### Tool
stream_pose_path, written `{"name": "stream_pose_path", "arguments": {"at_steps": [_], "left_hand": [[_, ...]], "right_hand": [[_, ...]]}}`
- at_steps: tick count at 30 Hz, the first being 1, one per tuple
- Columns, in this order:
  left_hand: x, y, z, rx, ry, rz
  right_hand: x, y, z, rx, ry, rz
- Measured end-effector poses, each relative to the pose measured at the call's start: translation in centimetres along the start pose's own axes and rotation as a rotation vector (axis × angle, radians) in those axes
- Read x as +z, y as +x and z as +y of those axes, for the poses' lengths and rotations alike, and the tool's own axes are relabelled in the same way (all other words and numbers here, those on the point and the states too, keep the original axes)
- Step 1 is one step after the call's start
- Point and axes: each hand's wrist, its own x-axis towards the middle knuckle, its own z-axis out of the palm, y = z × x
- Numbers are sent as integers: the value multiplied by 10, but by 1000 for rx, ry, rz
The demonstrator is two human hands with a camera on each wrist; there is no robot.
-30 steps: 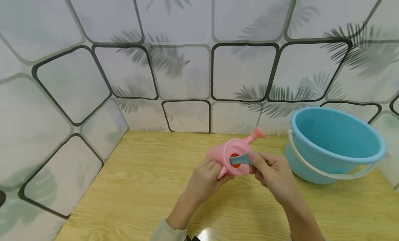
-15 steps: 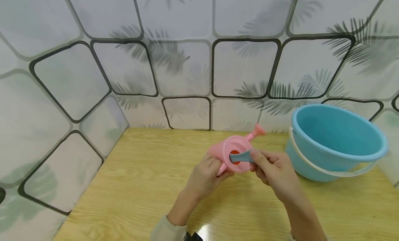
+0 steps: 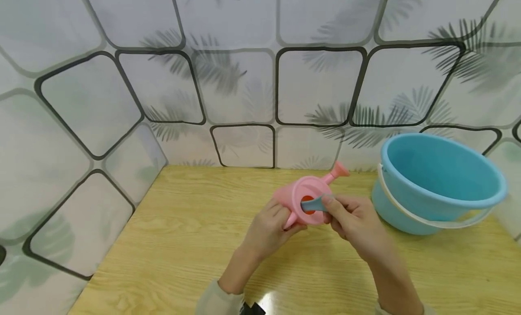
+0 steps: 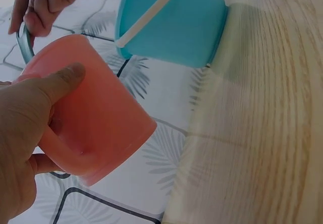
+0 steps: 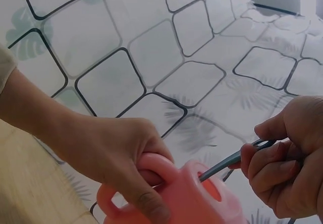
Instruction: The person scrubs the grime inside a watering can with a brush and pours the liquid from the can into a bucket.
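A pink watering can (image 3: 286, 194) is held above the table, its top opening turned toward me and its spout (image 3: 337, 171) pointing to the back right. My left hand (image 3: 265, 232) grips its handle; in the left wrist view the thumb lies along the can's body (image 4: 106, 115). Between thumb and fingers, my right hand (image 3: 358, 226) pinches a blue-grey tool handle (image 3: 315, 205). That tool slants into the can's opening, as the right wrist view also shows its shaft (image 5: 224, 162) entering. Its far end is hidden inside, so its kind cannot be told. Orange-red shows within the opening.
A light blue bucket (image 3: 415, 215) with a white carrying handle (image 3: 407, 213) stands at the right, near the back wall. The wood-grain table (image 3: 183, 224) meets patterned walls (image 3: 240, 93) behind and at the left.
Both hands keep their hold on the watering can and the tool. The tool's handle shifts slightly in the opening, going a little further in. The head view has tilted slightly.
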Motion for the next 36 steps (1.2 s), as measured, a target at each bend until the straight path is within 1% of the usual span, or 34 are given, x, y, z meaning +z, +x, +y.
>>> {"name": "stream_pose_path", "arguments": {"at_steps": [3, 4, 9, 11, 17, 18, 23, 25, 29, 32, 36], "left_hand": [[0, 0, 0, 6, -11, 8], [0, 1, 0, 5, -15, 8], [0, 0, -1, -18, -19, -6], [1, -1, -1, -22, -20, -9], [2, -2, -2, -27, -46, -3], [2, -2, -2, -28, -46, 1], [3, -2, -3, -48, -60, 16], [3, -3, -3, -61, -67, 18], [4, -5, -3, -86, -84, 24], [5, -5, -2, -78, -79, 30], [5, -3, -1, -51, -61, 26]], "right_hand": [[3, 3, 3, 31, 8, -30], [3, 3, 3, 32, 12, -28], [-1, -2, 1, -25, 6, 31], [-2, -2, 1, -31, 5, 39], [4, 3, 4, 26, 19, -32], [5, 3, 4, 26, 11, -28], [4, -3, -2, -1, 1, 45], [5, -3, -2, 1, 4, 40], [11, 1, 1, 33, 1, 15], [11, 0, 1, 43, 3, 42], [6, -4, -3, 18, 31, 80]]}}
